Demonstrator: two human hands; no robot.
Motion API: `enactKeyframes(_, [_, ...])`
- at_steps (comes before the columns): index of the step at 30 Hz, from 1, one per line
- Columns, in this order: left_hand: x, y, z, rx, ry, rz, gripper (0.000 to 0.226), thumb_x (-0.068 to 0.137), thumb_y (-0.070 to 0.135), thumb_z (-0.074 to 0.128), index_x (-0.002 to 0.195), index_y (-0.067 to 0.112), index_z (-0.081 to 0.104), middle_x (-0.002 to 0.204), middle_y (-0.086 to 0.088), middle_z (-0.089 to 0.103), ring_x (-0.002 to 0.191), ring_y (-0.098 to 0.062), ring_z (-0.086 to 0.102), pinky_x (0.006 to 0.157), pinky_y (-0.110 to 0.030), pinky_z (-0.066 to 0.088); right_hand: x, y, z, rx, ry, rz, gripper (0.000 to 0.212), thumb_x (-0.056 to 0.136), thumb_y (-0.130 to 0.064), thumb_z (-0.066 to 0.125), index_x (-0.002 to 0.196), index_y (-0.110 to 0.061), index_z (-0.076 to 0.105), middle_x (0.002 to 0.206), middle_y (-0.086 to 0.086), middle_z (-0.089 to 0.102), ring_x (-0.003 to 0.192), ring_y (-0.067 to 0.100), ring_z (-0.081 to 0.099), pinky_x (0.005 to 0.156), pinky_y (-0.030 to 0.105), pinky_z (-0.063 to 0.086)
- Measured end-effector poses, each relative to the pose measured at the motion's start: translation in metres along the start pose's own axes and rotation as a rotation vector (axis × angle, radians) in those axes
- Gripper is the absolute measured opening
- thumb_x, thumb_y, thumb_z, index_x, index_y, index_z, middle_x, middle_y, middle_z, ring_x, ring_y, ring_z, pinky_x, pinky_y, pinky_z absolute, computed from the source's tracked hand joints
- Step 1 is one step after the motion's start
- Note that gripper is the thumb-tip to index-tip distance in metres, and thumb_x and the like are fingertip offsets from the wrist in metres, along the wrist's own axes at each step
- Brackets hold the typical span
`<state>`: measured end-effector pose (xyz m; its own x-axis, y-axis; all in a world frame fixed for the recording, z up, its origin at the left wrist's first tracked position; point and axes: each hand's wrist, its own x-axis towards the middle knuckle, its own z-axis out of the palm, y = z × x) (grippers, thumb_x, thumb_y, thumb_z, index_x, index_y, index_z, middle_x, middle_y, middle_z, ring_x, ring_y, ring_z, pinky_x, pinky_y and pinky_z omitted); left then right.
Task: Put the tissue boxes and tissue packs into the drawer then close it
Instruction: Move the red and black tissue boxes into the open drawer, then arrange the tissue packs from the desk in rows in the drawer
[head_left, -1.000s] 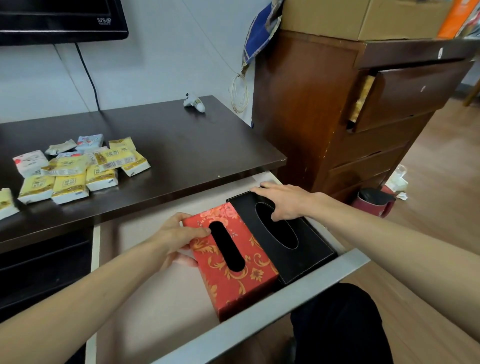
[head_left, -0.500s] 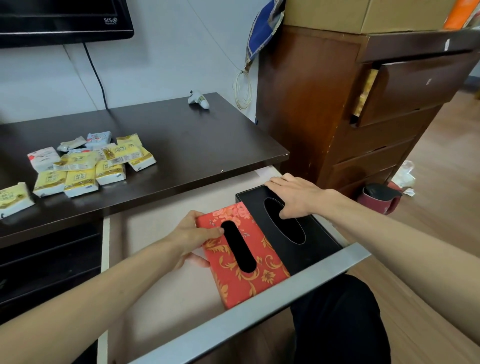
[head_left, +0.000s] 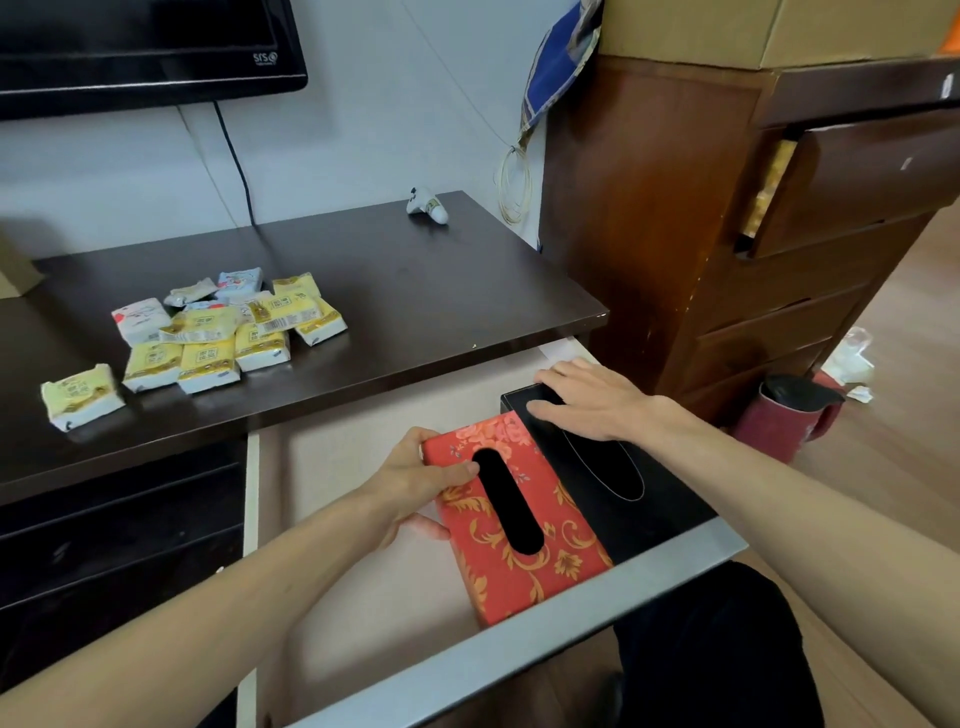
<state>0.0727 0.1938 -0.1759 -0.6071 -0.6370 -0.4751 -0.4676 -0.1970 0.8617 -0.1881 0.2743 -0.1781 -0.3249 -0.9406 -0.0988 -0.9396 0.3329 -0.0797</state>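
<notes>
The drawer (head_left: 524, 656) under the dark table stands pulled out, pale inside with a grey front rail. A red floral tissue box (head_left: 550, 561) lies in it against the front rail. My left hand (head_left: 415, 483) grips its far left corner, thumb on top by the slot. A black tissue box (head_left: 649, 499) lies beside it on the right, and my right hand (head_left: 592, 400) rests flat on its far end with fingers spread. Several small tissue packs (head_left: 208, 332), mostly yellow, lie in a cluster on the left of the table top.
The dark table (head_left: 415, 291) carries a small white object (head_left: 427, 207) near the wall. A brown chest of drawers (head_left: 727, 234) stands to the right, with a red kettle (head_left: 789, 415) on the floor beside it. A screen (head_left: 145, 47) hangs upper left.
Both hands have shifted the two boxes a little toward the drawer's right side and front. My view has turned left, so the packs sit nearer the centre.
</notes>
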Motion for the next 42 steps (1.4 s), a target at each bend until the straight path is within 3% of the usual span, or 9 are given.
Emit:
enactKeyframes(5, [-0.003,-0.005,-0.003,-0.046,-0.016,0.022,0.050,0.082,0.024,0.082,0.121,0.017,0.051,0.117,-0.009,0.068,0.103,-0.024,0.069,0.057,-0.045,0.062,-0.002,-0.011,-0.006,0.041,0.038,0.028,0.051,0.101,-0.056,0.041,0.126,-0.020,0.067,0.129,0.002,0.064,0.120,0.027,0.059,0.088,0.042,0.048])
enactKeyframes(7, [-0.006,-0.002,-0.008,-0.030,-0.025,0.028,0.052,0.084,0.024,0.080,0.124,0.016,0.049,0.118,-0.009,0.067,0.100,-0.021,0.068,0.059,-0.042,0.063,0.001,-0.019,-0.018,0.139,0.166,0.042,0.029,0.099,-0.041,0.050,0.094,-0.024,0.073,0.103,-0.003,0.069,0.099,0.029,0.067,0.071,0.038,0.047])
enactKeyframes(10, [-0.009,0.007,-0.031,0.065,0.061,0.104,0.046,0.089,0.024,0.074,0.126,0.017,0.048,0.108,-0.007,0.064,0.089,-0.014,0.063,0.055,-0.033,0.060,0.009,-0.051,-0.041,0.342,0.381,0.087,0.023,0.091,-0.028,0.054,0.079,-0.023,0.073,0.078,-0.002,0.073,0.080,0.032,0.069,0.074,0.039,0.055])
enactKeyframes(15, [-0.022,0.038,-0.114,0.168,0.289,0.265,0.008,0.088,0.020,0.063,0.088,0.020,0.071,0.092,-0.005,0.076,0.075,-0.013,0.070,0.054,-0.028,0.056,0.048,-0.133,-0.075,0.543,0.396,-0.036,0.030,0.093,-0.033,0.054,0.070,-0.027,0.073,0.064,-0.010,0.074,0.065,0.013,0.072,0.076,0.039,0.061])
enactKeyframes(20, [-0.039,0.061,-0.205,0.201,0.528,0.316,0.013,0.092,0.023,0.060,0.088,0.018,0.071,0.086,0.002,0.077,0.080,-0.019,0.073,0.070,-0.043,0.062,0.101,-0.210,-0.086,0.638,0.270,-0.074,0.029,0.092,-0.029,0.054,0.072,-0.025,0.075,0.069,-0.010,0.076,0.069,0.012,0.074,0.082,0.040,0.060])
enactKeyframes(25, [-0.043,0.057,-0.278,0.348,0.737,0.338,0.014,0.091,0.027,0.059,0.085,0.024,0.071,0.087,0.003,0.075,0.081,-0.021,0.071,0.071,-0.041,0.062,0.140,-0.255,-0.080,0.576,0.261,-0.071,0.023,0.097,-0.026,0.054,0.090,-0.028,0.076,0.091,-0.008,0.075,0.090,0.021,0.069,0.080,0.043,0.059])
enactKeyframes(30, [-0.031,0.037,-0.328,0.605,0.919,0.237,0.022,0.086,0.026,0.062,0.107,0.026,0.070,0.105,0.003,0.071,0.093,-0.020,0.065,0.076,-0.033,0.051,0.173,-0.281,-0.073,0.513,0.382,-0.072,0.019,0.098,-0.029,0.059,0.107,-0.024,0.074,0.120,-0.002,0.065,0.115,0.022,0.059,0.082,0.043,0.054])
enactKeyframes(35, [-0.009,0.019,-0.353,0.805,0.839,-0.033,0.060,0.088,0.050,0.060,0.141,0.025,0.048,0.143,-0.010,0.044,0.134,-0.031,0.036,0.094,-0.047,0.045,0.194,-0.294,-0.067,0.350,0.337,-0.024,0.051,0.096,-0.053,0.060,0.137,-0.021,0.062,0.139,0.007,0.052,0.136,0.027,0.039,0.085,0.043,0.047])
enactKeyframes(42, [0.010,-0.002,-0.366,0.806,0.723,-0.130,0.079,0.079,0.068,0.062,0.143,0.023,0.047,0.143,-0.009,0.048,0.134,-0.032,0.039,0.098,-0.046,0.042,0.204,-0.296,-0.060,0.261,0.230,0.002,0.072,0.090,-0.058,0.068,0.148,-0.021,0.049,0.145,0.009,0.052,0.135,0.031,0.045,0.093,0.045,0.047])
